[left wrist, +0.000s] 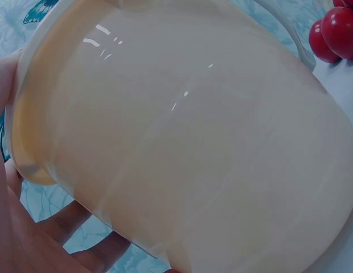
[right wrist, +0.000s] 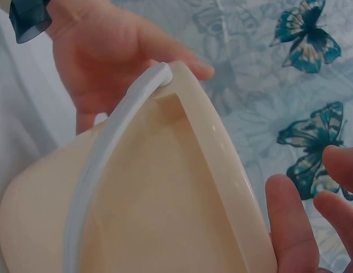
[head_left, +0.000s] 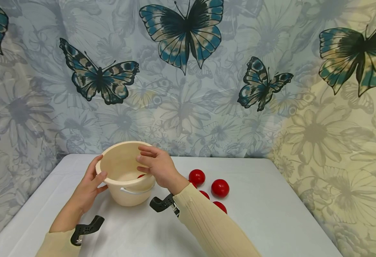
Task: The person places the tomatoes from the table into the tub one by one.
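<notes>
A cream plastic bucket [head_left: 127,197] stands tilted on the table's left half, its mouth partly facing the head camera. My left hand [head_left: 86,189] grips its left rim, thumb over the edge and fingers round the outside. At the opposite rim, my right hand [head_left: 160,167] has its fingers spread over the mouth, with nothing held. In the right wrist view, its fingers [right wrist: 290,222] reach past the rim beside the bucket's grey-white handle [right wrist: 117,122]. Inside the bucket, a bit of a red round thing [head_left: 141,176] shows; the rim hides most of it.
Several glossy red tomato-like balls [head_left: 220,188] lie right of the bucket, some partly hidden behind my right forearm. A white cloth covers the table [head_left: 271,214]. Behind it hangs a butterfly-patterned curtain [head_left: 188,117].
</notes>
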`<state>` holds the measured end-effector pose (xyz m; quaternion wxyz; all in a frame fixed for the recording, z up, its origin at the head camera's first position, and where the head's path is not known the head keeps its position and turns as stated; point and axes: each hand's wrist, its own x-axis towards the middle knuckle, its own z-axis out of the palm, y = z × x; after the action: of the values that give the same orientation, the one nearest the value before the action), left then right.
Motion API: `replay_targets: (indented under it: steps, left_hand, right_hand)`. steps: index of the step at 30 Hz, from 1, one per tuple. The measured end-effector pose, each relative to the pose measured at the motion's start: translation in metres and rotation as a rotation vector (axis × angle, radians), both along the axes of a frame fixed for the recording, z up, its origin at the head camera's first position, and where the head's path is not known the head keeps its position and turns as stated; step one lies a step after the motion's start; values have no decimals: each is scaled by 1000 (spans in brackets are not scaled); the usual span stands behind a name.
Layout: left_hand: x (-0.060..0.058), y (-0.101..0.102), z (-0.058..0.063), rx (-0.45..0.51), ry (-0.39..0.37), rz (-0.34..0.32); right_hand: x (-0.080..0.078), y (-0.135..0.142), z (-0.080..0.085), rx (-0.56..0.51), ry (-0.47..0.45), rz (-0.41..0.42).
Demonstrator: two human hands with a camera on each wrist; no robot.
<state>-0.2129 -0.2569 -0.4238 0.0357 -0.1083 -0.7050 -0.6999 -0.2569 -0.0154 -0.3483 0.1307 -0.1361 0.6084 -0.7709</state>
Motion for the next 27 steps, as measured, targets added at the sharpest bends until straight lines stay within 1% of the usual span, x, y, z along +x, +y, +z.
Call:
replay_targets:
  steps: [4,6,9,14,17,22,27]
  left_hand:
    - [0,0,0,-3,0,0]
    - [0,0,1,-8,-3,3]
    - [1,0,2,-16,-6,4]
    - [1,0,3,-21,3,-2]
    - [1,-1,3,-20,6,-4]
    - [1,-2,1,-10,2,-9]
    - [0,-1,0,-12,2,-7]
  right_hand:
    - [0,1,0,6,5,8]
    - [1,3,-1,-17,3,19]
    - [5,11,-2,-96,10,50]
    - [16,33,-6,-245,10,87]
    - [22,51,-12,-289,-25,86]
    - [33,91,-23,-300,-86,46]
    - [35,142,-32,-350,-100,-21]
